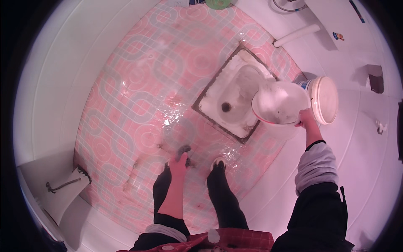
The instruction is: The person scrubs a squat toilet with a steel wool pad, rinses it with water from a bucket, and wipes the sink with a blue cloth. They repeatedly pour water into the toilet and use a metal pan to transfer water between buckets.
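My right hand (307,118) grips the rim of a white basin (281,100), which is tilted and overlaps the right side of a white ceramic squat toilet pan (242,78). Inside the basin are grey marks. The pan has a dark drain hole (225,107) and a dirty, dark border. Low over the floor in front of my feet, my left hand (180,162) is closed around a dark grey scrubbing pad (183,151), partly hidden by the fingers.
Wet pink-and-grey patterned tiles (141,107) reflect light. A lidded white plastic bucket (324,100) stands by the right wall. Beyond the pan, a white pipe (297,35) meets the floor. A green container (218,3) is at the far edge. A wall tap (380,126) is at right.
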Motion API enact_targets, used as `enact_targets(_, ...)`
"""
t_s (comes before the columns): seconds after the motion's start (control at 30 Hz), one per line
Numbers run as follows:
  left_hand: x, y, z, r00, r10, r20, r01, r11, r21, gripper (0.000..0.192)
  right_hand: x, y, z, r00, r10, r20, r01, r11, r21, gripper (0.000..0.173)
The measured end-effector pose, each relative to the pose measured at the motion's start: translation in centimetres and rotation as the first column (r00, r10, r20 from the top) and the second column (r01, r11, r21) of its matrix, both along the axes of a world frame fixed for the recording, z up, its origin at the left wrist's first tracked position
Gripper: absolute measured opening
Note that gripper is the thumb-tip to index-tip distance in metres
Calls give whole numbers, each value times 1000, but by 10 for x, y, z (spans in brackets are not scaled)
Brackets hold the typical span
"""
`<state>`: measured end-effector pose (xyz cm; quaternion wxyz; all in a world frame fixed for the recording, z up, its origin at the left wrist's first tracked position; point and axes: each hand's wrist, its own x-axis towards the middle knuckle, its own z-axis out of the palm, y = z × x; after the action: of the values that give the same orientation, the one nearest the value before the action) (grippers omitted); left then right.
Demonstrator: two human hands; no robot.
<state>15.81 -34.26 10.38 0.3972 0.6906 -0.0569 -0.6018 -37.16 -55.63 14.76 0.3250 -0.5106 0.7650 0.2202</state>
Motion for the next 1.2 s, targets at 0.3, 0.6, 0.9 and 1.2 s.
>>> enact_targets(0.3,-10,32,-19,988,-55,146,38,993,114,31,-21,-63,42,792,-577,199,611,751,-252,14)
enact_targets(0.6,-21,36,-11,995,-1,102,-8,996,88,22,11,-35,32,623,-752,215,782,602,-160,13)
enact_targets(0.9,-17,22,1,997,17,74,-24,995,94,19,24,16,-26,681,714,-162,-643,689,333,10)
enact_targets(1.2,1,28,-2,999,14,38,-19,992,121,23,35,31,-15,370,929,-28,-765,321,558,21)
